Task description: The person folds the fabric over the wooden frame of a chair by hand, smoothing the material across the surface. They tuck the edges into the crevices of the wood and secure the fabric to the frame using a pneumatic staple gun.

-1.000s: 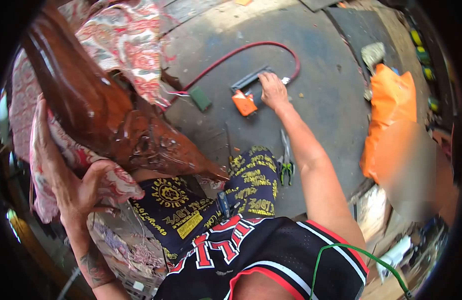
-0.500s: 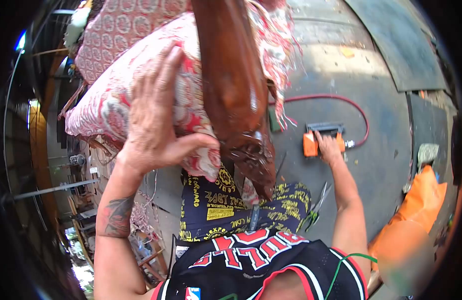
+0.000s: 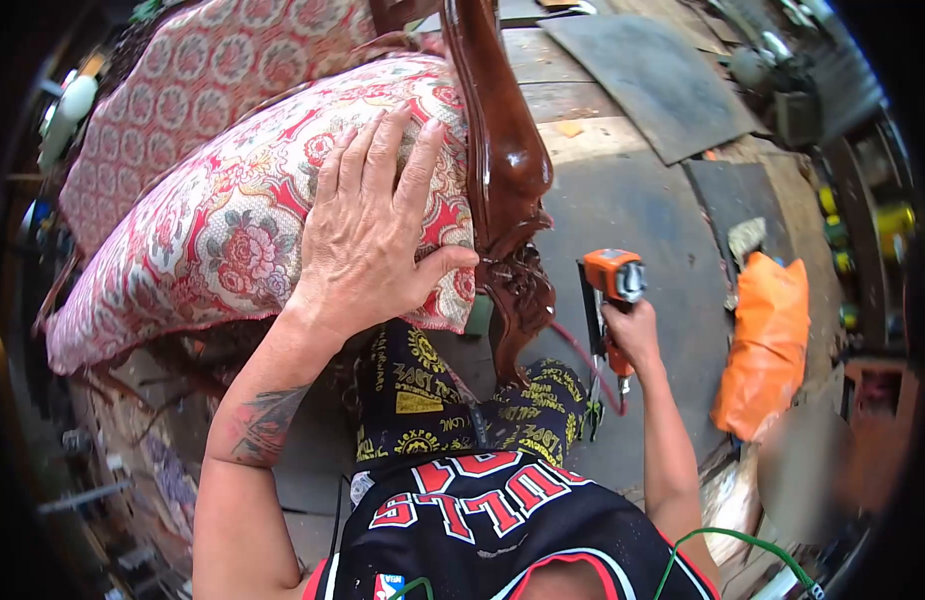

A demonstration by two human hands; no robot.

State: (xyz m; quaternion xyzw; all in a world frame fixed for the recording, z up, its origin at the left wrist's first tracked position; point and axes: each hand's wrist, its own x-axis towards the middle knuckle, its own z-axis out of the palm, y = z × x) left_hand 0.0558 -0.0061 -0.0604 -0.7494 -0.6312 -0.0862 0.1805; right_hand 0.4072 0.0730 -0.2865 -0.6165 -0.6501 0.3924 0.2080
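Observation:
My left hand [image 3: 371, 215] lies flat, fingers stretched out, on the floral red-and-cream upholstery fabric [image 3: 248, 250] of a chair. Its thumb points toward the carved, glossy brown wooden leg [image 3: 513, 165], close to the fabric's edge. My right hand [image 3: 635, 335] is wrapped round the handle of an orange and black pneumatic staple gun [image 3: 613, 268], held up to the right of the leg. A red air hose [image 3: 595, 362] runs from the tool's lower end toward the leg. The tool's tip is not clearly seen.
A second upholstered section [image 3: 218, 90] rises behind the fabric. On the right lies an orange bag [image 3: 768, 345] on the floor, with a dark flat board [image 3: 653, 80] farther back. Scissors [image 3: 591, 410], partly hidden, lie beside my right knee. A green cord [image 3: 753, 540] crosses near my right shoulder.
My right hand has lifted the staple gun off the floor and turned it upright, nearer the leg. My left hand stays spread on the fabric; the view has shifted.

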